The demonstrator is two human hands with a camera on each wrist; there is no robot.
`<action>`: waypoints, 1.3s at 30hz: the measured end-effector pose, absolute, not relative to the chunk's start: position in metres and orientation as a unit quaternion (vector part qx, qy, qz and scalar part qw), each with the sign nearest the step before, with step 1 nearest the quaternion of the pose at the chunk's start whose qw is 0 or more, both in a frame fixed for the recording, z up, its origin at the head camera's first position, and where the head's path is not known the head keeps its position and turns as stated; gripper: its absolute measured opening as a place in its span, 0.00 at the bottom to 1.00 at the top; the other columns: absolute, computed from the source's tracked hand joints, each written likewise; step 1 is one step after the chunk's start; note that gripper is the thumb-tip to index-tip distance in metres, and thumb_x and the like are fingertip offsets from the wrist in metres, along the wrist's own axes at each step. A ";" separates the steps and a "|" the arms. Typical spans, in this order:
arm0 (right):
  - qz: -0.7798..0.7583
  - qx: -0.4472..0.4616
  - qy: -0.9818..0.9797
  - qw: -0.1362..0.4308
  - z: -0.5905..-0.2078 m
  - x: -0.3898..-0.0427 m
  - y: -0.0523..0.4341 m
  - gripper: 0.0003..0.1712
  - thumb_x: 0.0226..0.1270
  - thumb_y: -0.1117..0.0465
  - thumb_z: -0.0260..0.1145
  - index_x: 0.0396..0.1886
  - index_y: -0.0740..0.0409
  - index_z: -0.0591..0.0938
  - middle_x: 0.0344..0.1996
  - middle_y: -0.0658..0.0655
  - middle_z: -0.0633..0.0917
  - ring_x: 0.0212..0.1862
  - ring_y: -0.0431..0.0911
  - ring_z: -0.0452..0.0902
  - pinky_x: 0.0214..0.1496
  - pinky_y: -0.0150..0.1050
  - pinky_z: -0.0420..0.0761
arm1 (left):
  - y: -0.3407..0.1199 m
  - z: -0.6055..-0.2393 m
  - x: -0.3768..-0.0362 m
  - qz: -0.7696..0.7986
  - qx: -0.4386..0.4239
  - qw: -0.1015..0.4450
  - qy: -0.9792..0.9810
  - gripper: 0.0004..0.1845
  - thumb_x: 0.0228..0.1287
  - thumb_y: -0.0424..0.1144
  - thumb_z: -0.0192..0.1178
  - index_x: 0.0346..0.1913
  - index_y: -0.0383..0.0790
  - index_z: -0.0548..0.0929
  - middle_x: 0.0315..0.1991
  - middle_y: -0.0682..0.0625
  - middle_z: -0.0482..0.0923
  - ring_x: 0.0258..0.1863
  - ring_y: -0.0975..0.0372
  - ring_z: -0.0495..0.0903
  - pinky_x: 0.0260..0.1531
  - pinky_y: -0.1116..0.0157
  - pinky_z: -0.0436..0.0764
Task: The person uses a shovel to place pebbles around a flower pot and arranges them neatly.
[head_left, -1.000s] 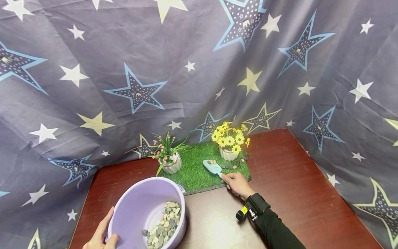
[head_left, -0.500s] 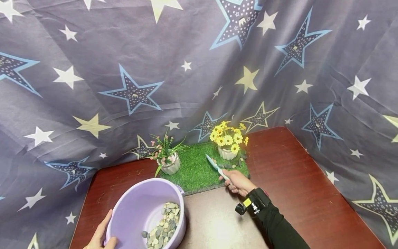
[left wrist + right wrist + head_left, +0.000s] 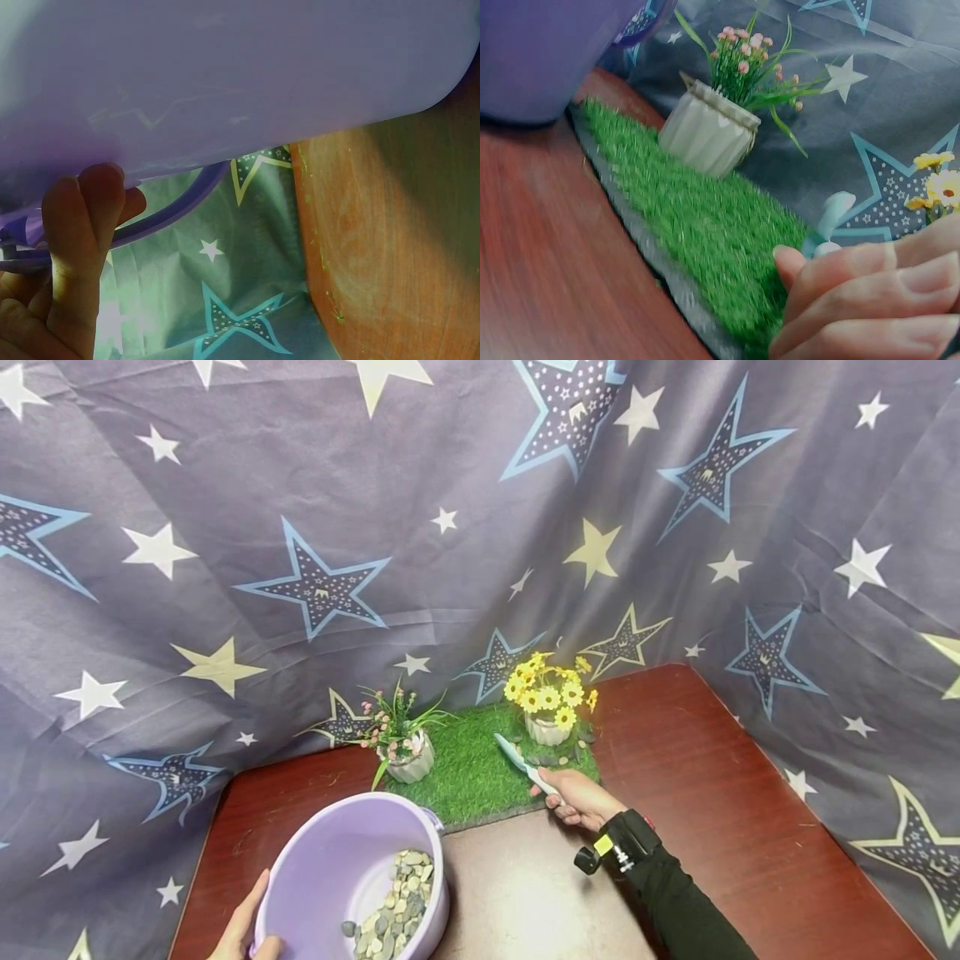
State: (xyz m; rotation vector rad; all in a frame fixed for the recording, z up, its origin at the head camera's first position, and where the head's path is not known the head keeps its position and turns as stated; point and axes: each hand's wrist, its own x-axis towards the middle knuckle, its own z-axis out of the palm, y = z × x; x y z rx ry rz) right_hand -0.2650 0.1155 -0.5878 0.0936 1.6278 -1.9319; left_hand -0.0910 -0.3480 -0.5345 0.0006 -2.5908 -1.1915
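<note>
My right hand (image 3: 573, 797) grips the handle of a small light-blue trowel (image 3: 513, 754), its blade turned on edge over the green grass mat (image 3: 472, 777), just left of the white pot of yellow flowers (image 3: 547, 728). Small pebbles lie on the mat by that pot. In the right wrist view my curled fingers (image 3: 870, 300) hide most of the trowel (image 3: 831, 217). My left hand (image 3: 243, 935) holds the near rim of the lilac bucket (image 3: 330, 868), which is tilted and holds a heap of pebbles (image 3: 393, 906). The left wrist view shows my fingers (image 3: 75, 225) against the bucket wall (image 3: 225, 75).
A second white pot with pink flowers (image 3: 408, 760) stands on the mat's left end, also seen in the right wrist view (image 3: 709, 127). The dark red wooden table (image 3: 712, 793) is walled by star-printed grey cloth (image 3: 450, 527) at back and sides.
The trowel, level with pebbles on its blade a second ago, has turned on edge and its blade now shows none. My left hand and the bucket have barely moved.
</note>
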 end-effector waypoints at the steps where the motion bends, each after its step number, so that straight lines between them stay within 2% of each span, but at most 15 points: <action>1: -0.726 0.033 0.617 0.302 -0.589 -0.265 0.117 0.27 0.85 0.47 0.47 0.49 0.69 0.78 0.18 0.43 0.67 0.12 0.30 0.55 0.12 0.25 0.59 | -0.348 -0.535 -0.091 -0.417 -0.001 0.143 -0.898 0.51 0.53 0.14 0.56 0.82 0.48 0.61 0.52 0.89 0.66 0.38 0.81 0.78 0.31 0.80 0.78; 7: -0.719 0.023 0.623 0.307 -0.591 -0.265 0.121 0.28 0.84 0.46 0.48 0.50 0.69 0.77 0.18 0.43 0.67 0.13 0.31 0.55 0.13 0.25 0.59 | -0.350 -0.536 -0.091 -0.425 0.007 0.138 -0.895 0.53 0.53 0.14 0.56 0.82 0.51 0.60 0.51 0.88 0.67 0.38 0.81 0.78 0.31 0.80 0.78; 12: -0.718 0.022 0.623 0.310 -0.591 -0.265 0.122 0.27 0.85 0.47 0.47 0.50 0.68 0.78 0.18 0.43 0.67 0.12 0.31 0.55 0.12 0.25 0.59 | -0.348 -0.536 -0.090 -0.423 0.027 0.129 -0.896 0.54 0.55 0.15 0.56 0.82 0.60 0.59 0.49 0.89 0.67 0.37 0.81 0.78 0.30 0.78 0.79; 21: -0.706 0.011 0.640 0.305 -0.594 -0.266 0.122 0.29 0.83 0.46 0.50 0.51 0.71 0.79 0.17 0.42 0.68 0.12 0.31 0.56 0.12 0.26 0.60 | -0.350 -0.537 -0.091 -0.432 0.019 0.129 -0.892 0.53 0.54 0.14 0.54 0.82 0.53 0.60 0.50 0.88 0.68 0.37 0.81 0.78 0.30 0.78 0.79; 24: -0.703 0.007 0.644 0.302 -0.594 -0.265 0.123 0.30 0.84 0.46 0.49 0.52 0.73 0.78 0.17 0.43 0.68 0.12 0.31 0.56 0.12 0.26 0.60 | -0.348 -0.537 -0.091 -0.433 0.018 0.133 -0.891 0.54 0.53 0.14 0.54 0.82 0.55 0.60 0.50 0.88 0.68 0.37 0.81 0.78 0.30 0.79 0.79; 34: -0.725 0.017 0.618 0.303 -0.597 -0.264 0.123 0.28 0.84 0.46 0.48 0.51 0.69 0.78 0.18 0.42 0.67 0.12 0.30 0.56 0.12 0.25 0.60 | -0.350 -0.536 -0.091 -0.427 0.024 0.121 -0.896 0.52 0.54 0.14 0.55 0.82 0.50 0.59 0.49 0.88 0.67 0.37 0.81 0.78 0.30 0.78 0.79; 36: -0.735 0.019 0.605 0.305 -0.596 -0.264 0.121 0.27 0.85 0.46 0.48 0.51 0.68 0.78 0.18 0.42 0.67 0.12 0.30 0.57 0.12 0.25 0.60 | -0.351 -0.536 -0.091 -0.428 0.030 0.114 -0.896 0.54 0.54 0.15 0.56 0.83 0.56 0.59 0.49 0.89 0.67 0.37 0.81 0.77 0.29 0.77 0.79; 39: -0.751 0.022 0.585 0.305 -0.594 -0.263 0.118 0.26 0.84 0.46 0.48 0.49 0.65 0.78 0.18 0.42 0.68 0.11 0.30 0.58 0.12 0.25 0.61 | -0.352 -0.536 -0.091 -0.429 0.040 0.104 -0.896 0.54 0.54 0.15 0.56 0.83 0.58 0.58 0.48 0.90 0.66 0.36 0.80 0.77 0.28 0.76 0.80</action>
